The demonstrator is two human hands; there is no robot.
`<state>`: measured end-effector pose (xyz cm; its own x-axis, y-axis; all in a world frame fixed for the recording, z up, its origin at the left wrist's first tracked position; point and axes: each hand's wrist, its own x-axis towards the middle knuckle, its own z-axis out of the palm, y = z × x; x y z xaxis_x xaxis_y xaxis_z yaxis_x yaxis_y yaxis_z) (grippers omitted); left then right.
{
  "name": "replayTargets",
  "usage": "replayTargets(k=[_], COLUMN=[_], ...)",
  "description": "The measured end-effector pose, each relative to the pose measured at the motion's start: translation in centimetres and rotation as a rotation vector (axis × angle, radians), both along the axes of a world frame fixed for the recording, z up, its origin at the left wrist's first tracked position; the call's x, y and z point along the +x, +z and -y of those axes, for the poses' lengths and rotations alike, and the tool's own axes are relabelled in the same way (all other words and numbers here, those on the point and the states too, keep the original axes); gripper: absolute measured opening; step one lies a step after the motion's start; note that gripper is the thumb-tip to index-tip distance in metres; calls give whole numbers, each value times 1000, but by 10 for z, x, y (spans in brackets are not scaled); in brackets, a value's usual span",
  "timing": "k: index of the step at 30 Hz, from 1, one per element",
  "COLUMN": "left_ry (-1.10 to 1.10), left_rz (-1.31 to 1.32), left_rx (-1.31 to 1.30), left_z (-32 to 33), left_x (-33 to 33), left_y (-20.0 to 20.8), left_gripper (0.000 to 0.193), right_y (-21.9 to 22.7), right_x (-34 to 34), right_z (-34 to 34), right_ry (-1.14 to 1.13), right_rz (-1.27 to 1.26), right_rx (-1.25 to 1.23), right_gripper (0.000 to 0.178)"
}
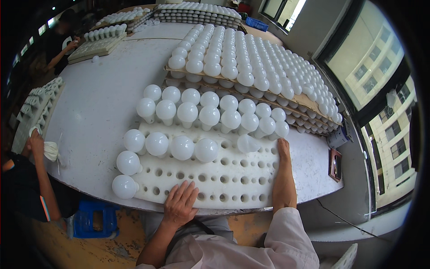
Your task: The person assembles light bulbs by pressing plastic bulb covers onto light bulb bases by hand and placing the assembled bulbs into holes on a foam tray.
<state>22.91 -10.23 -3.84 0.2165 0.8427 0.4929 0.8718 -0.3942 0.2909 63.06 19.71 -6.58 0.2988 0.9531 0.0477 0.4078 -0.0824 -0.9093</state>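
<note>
Foam tray [233, 179] at frame centre: light, flexible, bulbs [181, 148] fragile; left hand [179, 204] flat on near edge, right hand [283, 150] open at far-right edge, neither gripping.

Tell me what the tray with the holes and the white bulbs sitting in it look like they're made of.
The tray looks like white foam: matte, thick, with slightly rough punched holes. The bulbs look like frosted plastic or glass globes, smooth with a soft sheen; which one can't be told. The left hand rests flat on the tray's near edge.

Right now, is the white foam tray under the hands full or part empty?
Part empty. The foam tray holds bulbs in its far rows and left edge; most near holes show bare. Left hand rests flat on it.
</note>
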Motion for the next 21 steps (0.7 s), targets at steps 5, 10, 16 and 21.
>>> replayTargets(k=[5,10,16,21], left_ry=[32,27,37,19], left_rz=[-9,-10,-17,-17], left_rx=[12,21,32,21], left_z=[0,0,1,-1], left_x=[2,2,0,3], left_y=[3,-1,-1,-1], left_gripper=[59,62,61,55], right_y=[-8,-9,9,5], right_x=[3,11,-4,-11], right_z=[-3,-7,-5,-15], right_ry=[17,15,-349,-243], right_rz=[-20,35,-281,-224], right_rx=[49,84,486,520], right_gripper=[37,31,29,26])
